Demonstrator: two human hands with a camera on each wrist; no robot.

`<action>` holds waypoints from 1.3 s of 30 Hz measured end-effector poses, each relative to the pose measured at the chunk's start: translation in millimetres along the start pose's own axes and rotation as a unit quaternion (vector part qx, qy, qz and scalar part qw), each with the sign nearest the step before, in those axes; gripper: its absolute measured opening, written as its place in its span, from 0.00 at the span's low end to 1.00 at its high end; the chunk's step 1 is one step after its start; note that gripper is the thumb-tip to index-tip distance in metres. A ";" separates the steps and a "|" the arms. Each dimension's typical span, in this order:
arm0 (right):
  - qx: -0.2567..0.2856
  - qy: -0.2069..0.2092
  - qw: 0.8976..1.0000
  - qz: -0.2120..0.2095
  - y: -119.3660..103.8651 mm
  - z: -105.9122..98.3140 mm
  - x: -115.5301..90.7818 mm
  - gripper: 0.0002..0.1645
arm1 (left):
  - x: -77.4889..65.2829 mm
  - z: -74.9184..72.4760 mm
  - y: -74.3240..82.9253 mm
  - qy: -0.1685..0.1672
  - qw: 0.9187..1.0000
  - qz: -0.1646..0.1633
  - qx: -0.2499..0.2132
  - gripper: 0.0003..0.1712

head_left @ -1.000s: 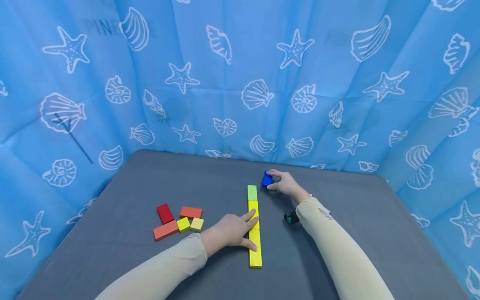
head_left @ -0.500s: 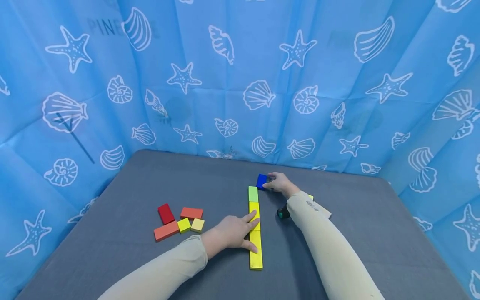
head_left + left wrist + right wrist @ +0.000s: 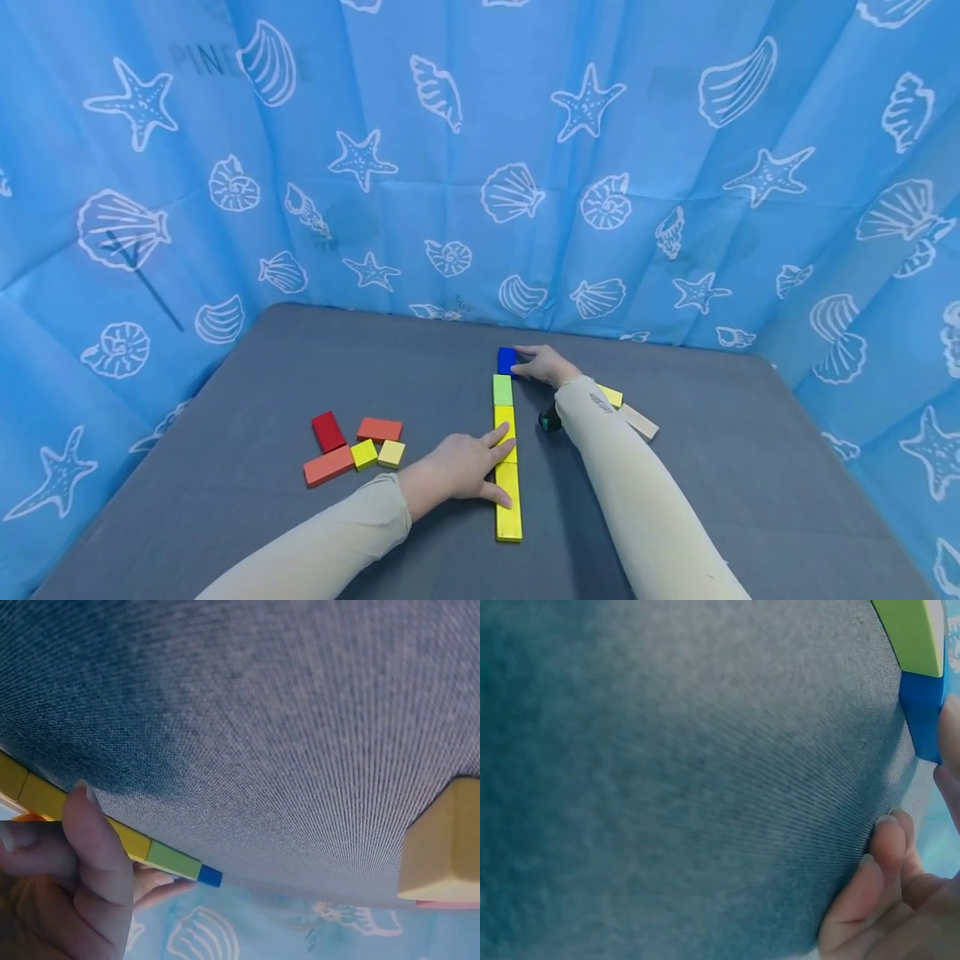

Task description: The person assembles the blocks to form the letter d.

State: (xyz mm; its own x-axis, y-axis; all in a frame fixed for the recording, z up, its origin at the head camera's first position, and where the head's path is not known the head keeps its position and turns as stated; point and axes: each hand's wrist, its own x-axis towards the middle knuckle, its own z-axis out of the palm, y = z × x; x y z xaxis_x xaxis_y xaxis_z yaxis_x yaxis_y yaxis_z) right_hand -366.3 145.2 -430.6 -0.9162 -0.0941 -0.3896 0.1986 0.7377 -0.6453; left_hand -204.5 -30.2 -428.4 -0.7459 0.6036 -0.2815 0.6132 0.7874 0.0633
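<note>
While the person's left hand (image 3: 461,468) lies with fingers and thumb spread across two long, bright yellow rectangular blocks (image 3: 508,518) set end to end, the right hand (image 3: 546,365) pinches a small, deep blue rectangular block (image 3: 506,360) between thumb and fingers. That blue piece sits at the far end of the row, against the far side of a light green rectangular block (image 3: 502,390), which touches the farther yellow one. Over on the left of the grey, cloth-covered table (image 3: 412,358), a red rectangular block (image 3: 327,431), two orange rectangular blocks (image 3: 379,429), a bright yellow cube (image 3: 364,454) and a pale yellow cube (image 3: 392,453) lie grouped together.
</note>
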 end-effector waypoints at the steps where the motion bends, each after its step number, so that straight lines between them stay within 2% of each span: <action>1: -0.005 -0.004 1.000 -0.004 -0.2 -0.1 0.9 0.34 | 0.0 -0.3 0.0 0.001 1.000 0.001 0.000 0.50; 10: -0.026 -0.024 0.999 -0.022 -1.6 -1.7 0.3 0.35 | -1.8 -4.4 1.3 0.003 1.000 0.008 -0.010 0.50; 17: -0.054 -0.022 0.998 -0.027 -1.8 -1.8 -0.3 0.35 | -0.4 -3.1 0.4 0.005 1.000 0.008 -0.009 0.50; 28: -0.038 -0.023 0.999 -0.003 -3.0 -0.9 -1.3 0.37 | 1.2 -3.1 0.2 0.004 1.000 0.009 -0.015 0.50; 39: -0.028 -0.011 1.000 -0.003 -2.7 6.6 -6.6 0.37 | -0.3 -1.1 0.2 0.004 1.000 0.008 -0.014 0.50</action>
State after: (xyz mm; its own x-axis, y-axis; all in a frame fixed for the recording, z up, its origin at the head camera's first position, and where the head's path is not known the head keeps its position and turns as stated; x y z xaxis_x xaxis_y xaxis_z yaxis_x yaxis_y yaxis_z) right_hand -358.5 139.4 -430.6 -0.9095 -0.1126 -0.4002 0.1725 0.7737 -0.6096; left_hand -204.4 -30.0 -427.3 -0.7383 0.6171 -0.2724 0.6175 0.7808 0.0950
